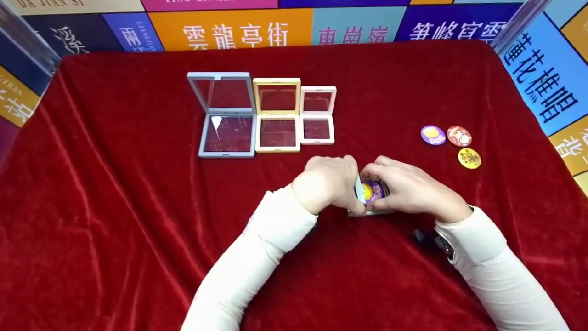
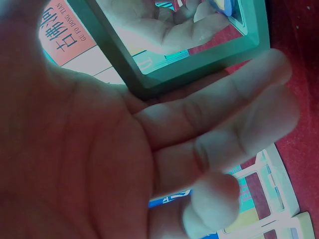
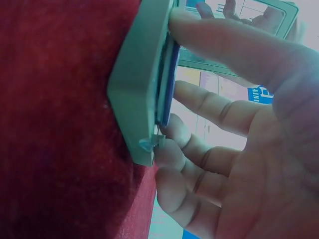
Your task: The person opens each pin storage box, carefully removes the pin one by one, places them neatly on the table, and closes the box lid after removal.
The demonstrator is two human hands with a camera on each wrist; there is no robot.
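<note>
My left hand (image 1: 328, 181) holds the raised lid of a small pale green display frame (image 1: 359, 188), its clear window bordered by a rim (image 2: 199, 72) in the left wrist view. The frame's lower half (image 3: 137, 82) lies on the red cloth, seen edge-on in the right wrist view. Over that half, my right hand (image 1: 411, 186) grips a round purple badge (image 1: 375, 189) with a yellow figure, thumb at one edge and fingertips at the opposite one. The badge's edge (image 3: 172, 82) lies along the frame's opening. Whether it touches the clear film inside, I cannot tell.
Three open display frames stand in a row at the back: blue (image 1: 227, 155), yellow (image 1: 278, 149) and pale pink (image 1: 318, 141). Purple (image 1: 432, 135), red (image 1: 459, 136) and yellow (image 1: 469, 158) badges lie at the right. Printed panels (image 1: 229, 32) border the red cloth (image 1: 138, 207).
</note>
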